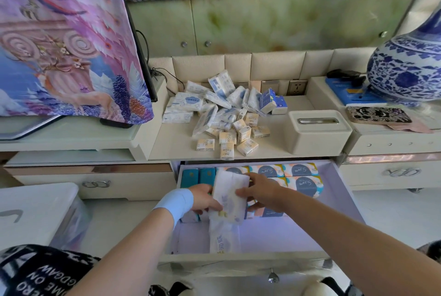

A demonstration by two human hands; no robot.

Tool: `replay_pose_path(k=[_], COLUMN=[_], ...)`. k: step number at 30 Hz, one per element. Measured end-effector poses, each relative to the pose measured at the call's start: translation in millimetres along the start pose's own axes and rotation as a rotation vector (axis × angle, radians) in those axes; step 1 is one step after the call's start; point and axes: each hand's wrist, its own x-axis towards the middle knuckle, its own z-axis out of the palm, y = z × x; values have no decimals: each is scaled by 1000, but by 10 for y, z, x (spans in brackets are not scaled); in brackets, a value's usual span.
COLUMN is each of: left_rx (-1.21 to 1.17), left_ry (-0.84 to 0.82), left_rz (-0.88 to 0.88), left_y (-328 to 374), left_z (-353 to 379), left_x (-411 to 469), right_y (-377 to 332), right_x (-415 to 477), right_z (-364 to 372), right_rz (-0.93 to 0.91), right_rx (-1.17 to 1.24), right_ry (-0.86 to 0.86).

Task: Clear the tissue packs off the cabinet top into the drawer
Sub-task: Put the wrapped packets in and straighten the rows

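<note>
A heap of several white-and-blue tissue packs (214, 102) and small beige packs (238, 138) lies on the cabinet top (176, 143). Below it the drawer (341, 200) stands pulled out, with teal and blue-orange packs (303, 176) lined along its back. Over the drawer, my left hand (205, 199) and my right hand (260, 193) both hold one white soft tissue pack (230, 196), left from the left side, right from the right edge. Another white pack (223, 238) lies flat in the drawer just beneath it.
A beige tissue box (319, 133) stands right of the heap. A blue-and-white vase (410, 66) sits on the right cabinet beside a patterned phone case (379, 115). A cloth-covered screen (66, 40) stands left. A white bin (35, 212) is at lower left.
</note>
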Motion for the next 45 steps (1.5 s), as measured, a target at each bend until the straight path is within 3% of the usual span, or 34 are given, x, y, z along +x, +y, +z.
replay_pose_path(k=[3, 6, 9, 12, 14, 17, 19, 23, 29, 35, 37, 39, 42, 45], left_rx=[327, 601, 618, 623, 706, 887, 868, 658, 631, 802, 839, 759, 514, 518], left_ry=[-76, 44, 173, 153, 109, 175, 215, 213, 205, 197, 201, 199, 281, 337], left_rz=[-29, 16, 63, 125, 137, 145, 151, 116, 140, 133, 139, 154, 135, 32], left_y=[44, 5, -93, -194, -256, -318, -361, -482, -623, -713, -728, -754, -826, -966], left_z=[80, 146, 158, 205, 278, 318, 302, 276, 139, 130, 152, 112, -21, -86], left_x=[-112, -96, -71, -19, 40, 67, 60, 114, 286, 325, 329, 353, 369, 329], right_y=[60, 166, 366, 502, 573, 575, 581, 551, 567, 414, 395, 395, 427, 480], right_x=[-6, -20, 11, 55, 115, 134, 170, 217, 272, 337, 363, 364, 363, 367], right_z=[36, 121, 287, 484, 568, 650, 685, 755, 995, 1059, 1098, 1113, 1061, 1089], right_rz=[12, 64, 147, 207, 238, 326, 400, 597, 488, 534, 561, 539, 473, 436], right_rx=[-208, -325, -389, -349, -306, -314, -362, -233, -117, -187, -109, -41, -137, -135], right_ry=[-44, -51, -69, -6, 38, 43, 6, 22, -110, -134, -142, -166, -167, -119])
